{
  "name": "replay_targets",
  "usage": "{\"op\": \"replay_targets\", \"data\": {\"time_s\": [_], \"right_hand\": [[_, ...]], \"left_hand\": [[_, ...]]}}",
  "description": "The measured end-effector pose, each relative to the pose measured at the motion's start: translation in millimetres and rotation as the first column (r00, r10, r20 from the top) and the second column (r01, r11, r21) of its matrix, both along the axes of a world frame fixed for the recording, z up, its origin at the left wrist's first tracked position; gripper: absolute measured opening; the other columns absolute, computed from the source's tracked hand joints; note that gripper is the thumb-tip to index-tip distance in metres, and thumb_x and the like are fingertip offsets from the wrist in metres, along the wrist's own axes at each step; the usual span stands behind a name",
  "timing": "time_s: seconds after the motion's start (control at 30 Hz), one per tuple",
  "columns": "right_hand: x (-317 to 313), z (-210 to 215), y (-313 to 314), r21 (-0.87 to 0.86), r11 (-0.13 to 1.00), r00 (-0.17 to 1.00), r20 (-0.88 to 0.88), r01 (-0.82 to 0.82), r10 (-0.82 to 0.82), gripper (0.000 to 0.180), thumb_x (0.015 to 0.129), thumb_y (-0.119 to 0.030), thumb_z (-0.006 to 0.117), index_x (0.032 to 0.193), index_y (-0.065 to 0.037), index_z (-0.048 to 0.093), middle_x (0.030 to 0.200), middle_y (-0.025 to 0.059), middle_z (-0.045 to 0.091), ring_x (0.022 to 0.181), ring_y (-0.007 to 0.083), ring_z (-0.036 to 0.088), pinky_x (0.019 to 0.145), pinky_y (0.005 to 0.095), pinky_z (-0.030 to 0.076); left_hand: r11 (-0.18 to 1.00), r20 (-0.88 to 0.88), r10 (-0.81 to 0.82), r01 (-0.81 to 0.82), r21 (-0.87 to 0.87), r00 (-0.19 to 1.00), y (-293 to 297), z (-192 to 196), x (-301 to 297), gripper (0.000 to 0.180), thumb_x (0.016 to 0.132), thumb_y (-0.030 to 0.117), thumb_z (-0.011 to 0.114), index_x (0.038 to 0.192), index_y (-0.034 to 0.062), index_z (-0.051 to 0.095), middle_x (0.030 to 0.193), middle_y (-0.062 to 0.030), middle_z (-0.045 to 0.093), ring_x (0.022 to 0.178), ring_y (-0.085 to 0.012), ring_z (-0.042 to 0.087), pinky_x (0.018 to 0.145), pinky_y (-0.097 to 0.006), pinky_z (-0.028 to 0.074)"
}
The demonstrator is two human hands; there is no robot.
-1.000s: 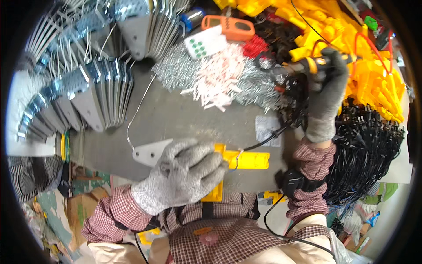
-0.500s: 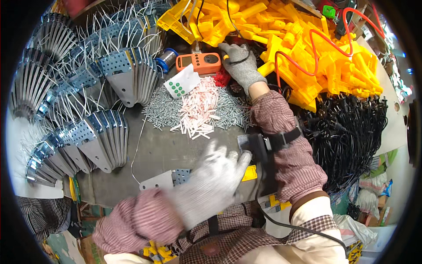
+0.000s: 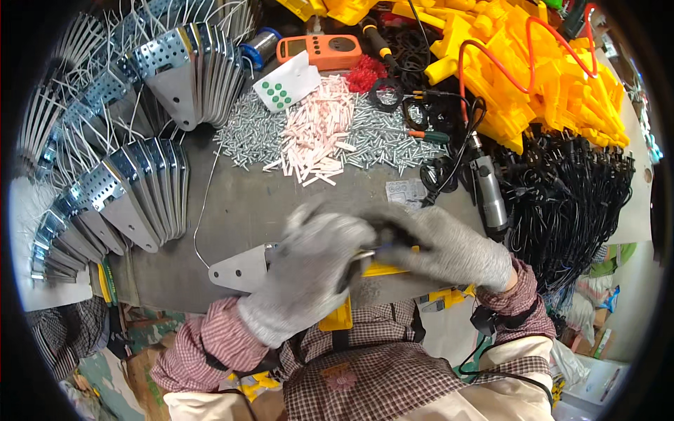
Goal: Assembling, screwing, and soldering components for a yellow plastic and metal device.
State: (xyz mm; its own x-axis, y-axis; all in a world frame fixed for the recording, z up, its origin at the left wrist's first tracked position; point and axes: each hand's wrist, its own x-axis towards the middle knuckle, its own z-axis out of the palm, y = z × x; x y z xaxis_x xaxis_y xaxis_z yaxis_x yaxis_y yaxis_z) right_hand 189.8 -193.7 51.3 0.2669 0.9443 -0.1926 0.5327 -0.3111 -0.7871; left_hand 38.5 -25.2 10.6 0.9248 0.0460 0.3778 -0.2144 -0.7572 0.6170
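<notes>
At the yellow part [image 3: 338, 317], left hand [image 3: 316, 256] beside right hand [image 3: 449, 244], both grips unclear through blur.

Left hand [image 3: 309, 263], one, grey-gloved: I am holding it back uppermost, reaching rightward. Right hand [image 3: 453, 245], one, grey-gloved: I am angling it leftward, blurring beside the left; I am not making out how far either is closing. Left forearm [image 3: 200, 347], right forearm [image 3: 518, 298]: check-sleeved, slanting inward.

Bare tabletop [image 3: 242, 200] gives the hands [image 3: 305, 263] passage between brackets [image 3: 133, 217] and grey tool [image 3: 488, 189], with screws [image 3: 246, 137] blocking beyond.
</notes>
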Motion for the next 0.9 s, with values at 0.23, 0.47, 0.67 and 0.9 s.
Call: {"op": "replay_targets", "data": {"time_s": [0.23,0.47,0.67,0.9], "right_hand": [[-1.5,-28.8,0.2,-0.100,0.994,0.984,-0.169,0.044,-0.060,0.029,0.096,-0.026,0.064,0.115,-0.005,0.070,0.089,0.0173,0.071,0.082,0.0295,0.072,0.075,0.0387,0.055],[-11.3,-28.2,8.8,-0.047,0.998,0.986,0.164,0.035,-0.027,0.023,0.094,-0.028,0.067,0.105,-0.008,0.070,0.069,0.0091,0.062,0.061,0.0283,0.066,0.058,0.0387,0.051],[-14.6,-51.2,22.6,0.200,0.979,0.806,0.586,-0.045,-0.083,0.015,0.089,-0.022,0.069,0.095,-0.009,0.067,0.077,0.0093,0.063,0.075,0.0291,0.066,0.076,0.0413,0.051],[-4.9,-76.5,32.4,0.305,0.952,0.824,0.542,-0.008,-0.167,0.014,0.088,-0.021,0.067,0.092,-0.008,0.068,0.081,0.0105,0.064,0.083,0.0298,0.065,0.085,0.0427,0.048]], "left_hand": [[0.963,-0.015,0.200,-0.193,0.189,0.980,2.2,-29.1,-28.9,0.035,0.075,0.005,0.077,0.104,0.0097,0.058,0.108,-0.0080,0.065,0.101,-0.0329,0.061,0.093,-0.046,0.046],[0.980,-0.005,0.193,-0.193,0.053,0.981,10.2,-36.7,-25.8,0.036,0.084,0.017,0.073,0.117,0.0088,0.061,0.116,-0.0126,0.063,0.105,-0.0296,0.062,0.091,-0.045,0.049],[0.847,0.063,0.177,-0.184,0.499,0.982,5.5,-10.3,-20.1,0.042,0.082,0.020,0.073,0.123,0.0095,0.067,0.122,-0.0119,0.064,0.116,-0.0288,0.059,0.096,-0.051,0.047],[0.900,-0.157,0.183,-0.101,0.423,0.970,-18.9,-5.6,-49.2,0.039,0.065,0.013,0.071,0.104,0.0103,0.071,0.113,-0.0068,0.065,0.118,-0.0297,0.054,0.104,-0.056,0.035]]}}
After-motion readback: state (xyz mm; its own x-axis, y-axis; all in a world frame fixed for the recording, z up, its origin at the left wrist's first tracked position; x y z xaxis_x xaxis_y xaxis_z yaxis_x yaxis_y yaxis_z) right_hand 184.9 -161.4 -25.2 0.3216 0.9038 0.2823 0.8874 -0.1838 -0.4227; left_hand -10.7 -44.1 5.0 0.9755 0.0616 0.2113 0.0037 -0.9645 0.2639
